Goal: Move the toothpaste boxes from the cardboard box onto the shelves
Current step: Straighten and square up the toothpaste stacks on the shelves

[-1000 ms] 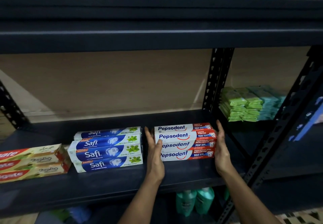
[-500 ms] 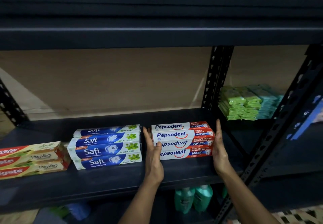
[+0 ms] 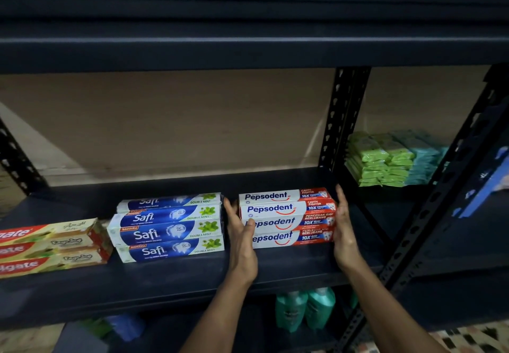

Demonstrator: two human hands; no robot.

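A stack of red-and-white Pepsodent toothpaste boxes (image 3: 286, 216) lies on the dark metal shelf (image 3: 179, 278). My left hand (image 3: 241, 239) presses flat against the stack's left end, thumb lying on the front of a box. My right hand (image 3: 344, 226) presses flat against its right end, fingers straight. To the left lie a stack of blue Safi boxes (image 3: 168, 228) and, at the frame's edge, Colgate boxes (image 3: 52, 248). The cardboard box is out of view.
A perforated upright post (image 3: 341, 121) stands just behind and right of the Pepsodent stack. Green and teal packets (image 3: 391, 159) fill the neighbouring bay. Teal bottles (image 3: 305, 308) stand on the shelf below. Packaged goods line the shelf above.
Both hands stay pressed on the ends of the Pepsodent stack. The stack looks slightly squarer and the view has shifted a little.
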